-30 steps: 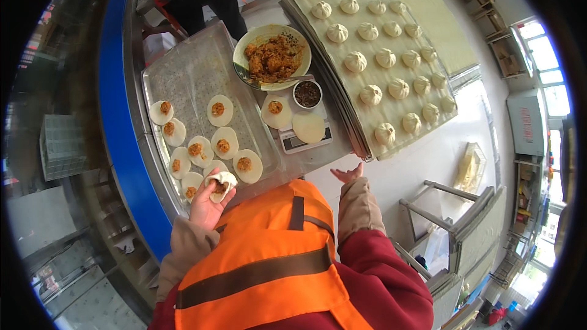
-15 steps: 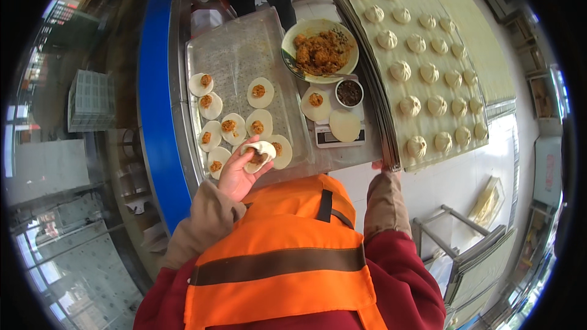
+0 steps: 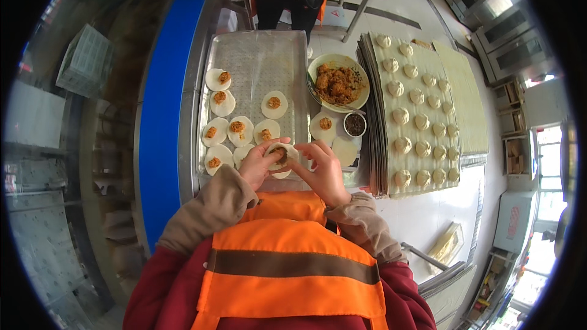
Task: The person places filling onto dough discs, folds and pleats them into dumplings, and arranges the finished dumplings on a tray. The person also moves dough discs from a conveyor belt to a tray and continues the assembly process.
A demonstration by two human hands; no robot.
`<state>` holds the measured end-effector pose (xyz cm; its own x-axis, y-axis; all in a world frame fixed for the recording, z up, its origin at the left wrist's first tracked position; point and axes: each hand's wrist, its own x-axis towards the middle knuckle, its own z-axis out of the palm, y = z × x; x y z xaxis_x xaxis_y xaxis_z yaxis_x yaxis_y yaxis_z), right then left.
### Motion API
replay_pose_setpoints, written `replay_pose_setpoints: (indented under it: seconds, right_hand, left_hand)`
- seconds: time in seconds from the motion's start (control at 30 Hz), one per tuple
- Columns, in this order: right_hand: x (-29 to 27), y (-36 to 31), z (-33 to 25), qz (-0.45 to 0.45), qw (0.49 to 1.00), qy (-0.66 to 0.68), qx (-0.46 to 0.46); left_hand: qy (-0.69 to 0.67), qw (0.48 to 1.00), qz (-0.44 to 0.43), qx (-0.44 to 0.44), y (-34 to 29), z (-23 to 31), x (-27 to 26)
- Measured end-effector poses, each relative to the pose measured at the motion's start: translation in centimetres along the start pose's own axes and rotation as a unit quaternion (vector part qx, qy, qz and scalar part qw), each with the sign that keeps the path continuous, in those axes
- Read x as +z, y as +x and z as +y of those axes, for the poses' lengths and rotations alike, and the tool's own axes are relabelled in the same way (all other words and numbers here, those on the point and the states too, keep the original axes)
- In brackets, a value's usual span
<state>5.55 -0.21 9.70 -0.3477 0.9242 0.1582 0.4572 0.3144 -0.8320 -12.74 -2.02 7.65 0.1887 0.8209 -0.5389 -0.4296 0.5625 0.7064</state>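
My left hand (image 3: 255, 166) is closed around a round dough wrapper (image 3: 286, 148) cupped over the near edge of the metal tray, with dark brown filling showing inside. From the other side my right hand (image 3: 325, 174) pinches the wrapper's right edge between thumb and fingers. Several flat dough rounds topped with orange-brown filling, such as one dough round (image 3: 274, 104), lie on the perforated metal tray (image 3: 260, 49) just beyond my hands. To the tray's right stands a bowl of orange-brown filling (image 3: 339, 82); nearer is a small cup of dark filling (image 3: 354, 124).
Pleated buns (image 3: 422, 121) sit in rows on a stack of trays (image 3: 379, 165) at the right. A filled round (image 3: 323, 125) and a plain dough round (image 3: 345, 151) lie near the cup. Across the tray stands another person (image 3: 287, 0). A blue strip (image 3: 162, 98) runs along the left.
My right hand has come left from the tray stack's near edge to the wrapper. The left hand still holds it, now nearer the middle. The whole view has shifted.
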Motion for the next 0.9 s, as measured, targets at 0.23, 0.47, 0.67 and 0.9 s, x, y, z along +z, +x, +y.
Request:
replay_pose_setpoints:
  seconds: [0.23,0.47,0.67,0.9]
  right_hand:
    - [1.6,3.2,-1.8,-0.162,0.946,-0.184,-0.214]
    - [2.4,4.0,-2.7,-0.125,0.984,-0.074,-0.101]
    - [1.7,4.2,-2.5,-0.175,0.935,-0.156,-0.264]
    - [0.7,5.1,-3.2,-0.175,0.962,-0.160,-0.138]
  left_hand:
    - [0.022,0.999,-0.016,-0.019,-0.7,0.7,-2.5]
    - [0.088,0.987,-0.132,-0.017,-0.6,1.7,-3.9]
    - [0.179,0.968,-0.166,-0.053,0.9,1.6,-4.1]
    - [0.127,0.981,-0.149,-0.003,1.7,3.1,-3.6]
